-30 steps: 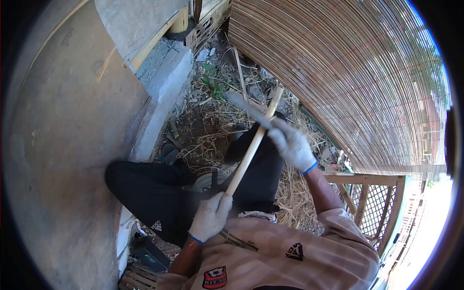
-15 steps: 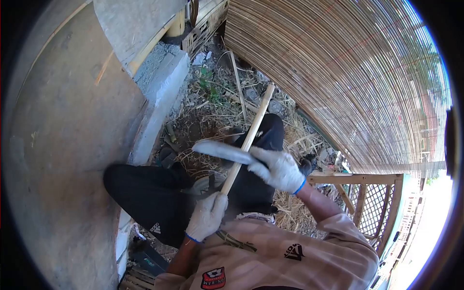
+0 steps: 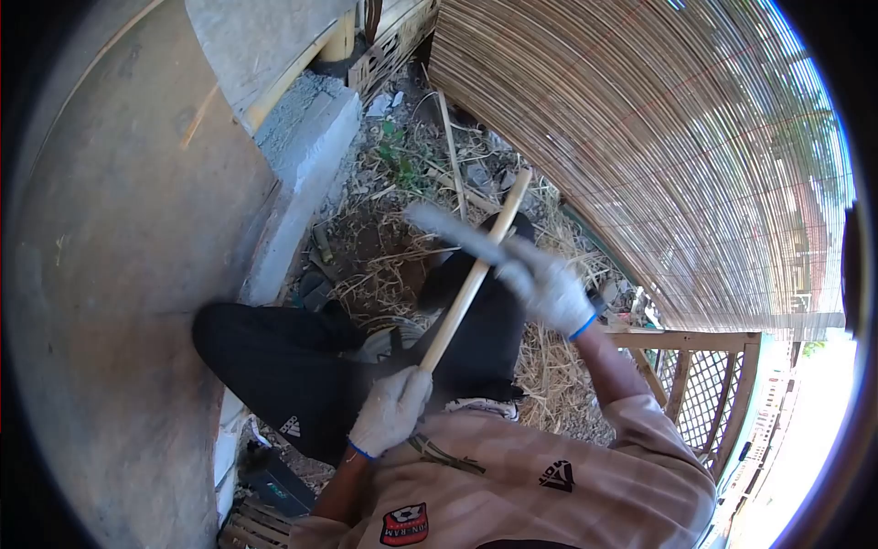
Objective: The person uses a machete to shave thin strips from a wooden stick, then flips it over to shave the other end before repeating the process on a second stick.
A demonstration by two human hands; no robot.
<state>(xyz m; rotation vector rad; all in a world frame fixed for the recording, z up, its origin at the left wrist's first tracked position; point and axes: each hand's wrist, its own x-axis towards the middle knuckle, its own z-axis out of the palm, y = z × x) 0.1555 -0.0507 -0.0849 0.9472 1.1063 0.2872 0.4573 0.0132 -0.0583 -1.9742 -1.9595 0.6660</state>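
Observation:
A long pale stick (image 3: 465, 297) slants up and to the right from my lap. Around its lower end my left hand (image 3: 391, 412), in a white glove, is closed. My right hand (image 3: 551, 291), also gloved and blurred by motion, is closed on the handle of a wide-bladed knife (image 3: 455, 231). The blade lies across the stick's upper half and points up and left. Whether the edge touches the wood is too blurred to tell.
A bamboo screen (image 3: 622, 137) rises on the right, above a wooden lattice frame (image 3: 700, 384). On the left are a large board (image 3: 137, 274) and a concrete ledge (image 3: 315, 165). Straw and scraps (image 3: 549, 375) cover the ground, with a thin strip (image 3: 450, 151) farther off.
My right hand and the knife have moved up along the stick and to the right. The stick's far end has shifted slightly right. My left hand keeps its grip.

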